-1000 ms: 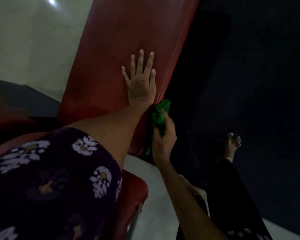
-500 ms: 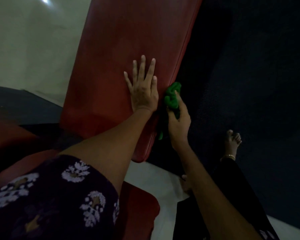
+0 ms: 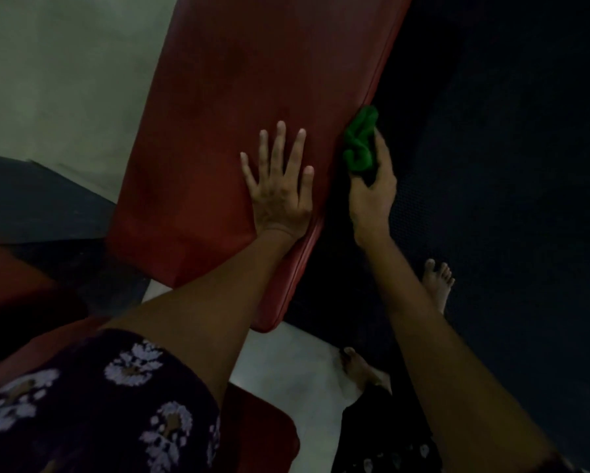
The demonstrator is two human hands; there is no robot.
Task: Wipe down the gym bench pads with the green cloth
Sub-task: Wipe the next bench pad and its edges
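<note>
The left hand (image 3: 278, 191) is laid flat, fingers spread, on the red bench pad (image 3: 252, 97). The bunched green cloth (image 3: 360, 141) is gripped in the right hand (image 3: 372, 192) and pressed against the pad's right edge.

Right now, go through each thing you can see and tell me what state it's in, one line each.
left hand: open, fingers spread, pressed flat on the back pad.
right hand: grips the bunched cloth at the pad's right edge.
green cloth: crumpled, held against the side of the pad.
red back pad: tilted, bare, braced by the left hand.
red seat pad: mostly hidden, untouched.
bare feet: standing on the floor.
</note>
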